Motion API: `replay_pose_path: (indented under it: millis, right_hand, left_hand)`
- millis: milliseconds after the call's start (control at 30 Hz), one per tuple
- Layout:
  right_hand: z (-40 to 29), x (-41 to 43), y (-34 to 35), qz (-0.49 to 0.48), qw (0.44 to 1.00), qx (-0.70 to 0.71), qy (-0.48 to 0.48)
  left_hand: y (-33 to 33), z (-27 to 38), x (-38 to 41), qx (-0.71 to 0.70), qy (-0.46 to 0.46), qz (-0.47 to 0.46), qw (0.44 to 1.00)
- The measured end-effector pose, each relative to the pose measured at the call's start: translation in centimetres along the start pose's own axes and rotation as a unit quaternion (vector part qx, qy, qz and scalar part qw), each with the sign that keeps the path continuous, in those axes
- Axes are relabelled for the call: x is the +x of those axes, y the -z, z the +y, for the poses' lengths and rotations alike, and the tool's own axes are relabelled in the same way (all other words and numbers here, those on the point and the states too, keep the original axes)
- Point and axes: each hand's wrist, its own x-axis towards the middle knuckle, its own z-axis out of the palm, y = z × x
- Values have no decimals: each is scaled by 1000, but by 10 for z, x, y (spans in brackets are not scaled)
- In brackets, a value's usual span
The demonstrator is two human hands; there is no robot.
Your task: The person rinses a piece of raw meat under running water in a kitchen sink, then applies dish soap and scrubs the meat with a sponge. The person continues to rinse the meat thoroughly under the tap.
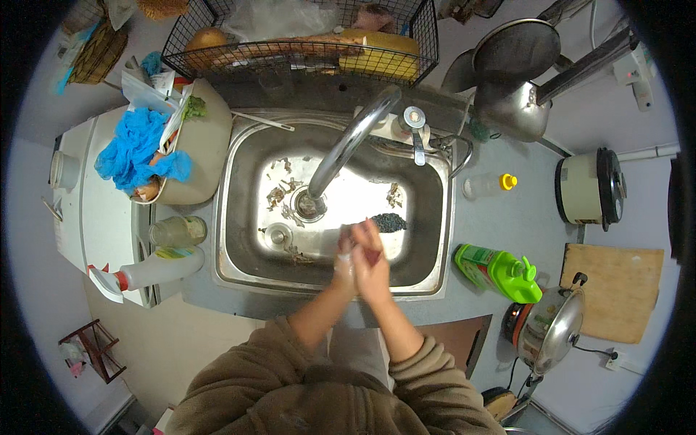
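My left hand and my right hand are pressed together over the near part of a stainless steel sink. Their fingers are blurred, and a dark reddish patch shows between them; whether it is a held thing or skin, I cannot tell. Something white, like suds, is on my left hand near the wrist. Just beyond the fingers, a dark scouring pad lies on the sink floor. The spout of a chrome faucet reaches over the drain. Brown scraps lie around the drain, beside a round metal strainer.
A glass jar, a spray bottle and an overfilled bin stand left. Right of the sink are a yellow-capped bottle, a green detergent bottle and a lidded pot. A wire basket is behind.
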Motion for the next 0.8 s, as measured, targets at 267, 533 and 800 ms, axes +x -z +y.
replay_pose_path:
  millis: [267,533,800]
  right_hand:
    - [-7,-8,3,-23,981,122,-149]
    - [17,38,21,84,959,227,-150]
    - [0,-6,8,-2,997,-42,71]
  left_hand:
    - [-19,21,13,99,50,11,994]
    - [-30,10,-18,110,53,-37,992]
    - [-5,9,4,-25,11,-98,995]
